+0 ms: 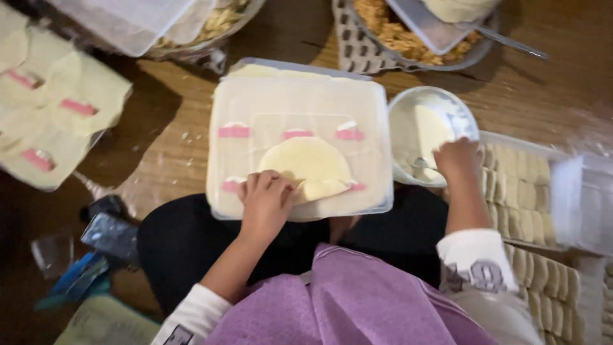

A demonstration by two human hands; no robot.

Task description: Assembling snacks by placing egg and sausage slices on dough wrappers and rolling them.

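A round pale dough wrapper lies on the flat lid of a clear plastic box that rests on my lap. My left hand presses down on the wrapper's near left edge, fingers curled. My right hand reaches into a small white bowl to the right of the box and grips a spoon at the bowl's near rim. The bowl holds a pale liquid or paste.
A tray of folded dumplings stands at the right, with more rows below it. A metal bowl of orange-brown filling with a spoon sits at the top. Stacked wrappers lie at the left, plastic containers above them.
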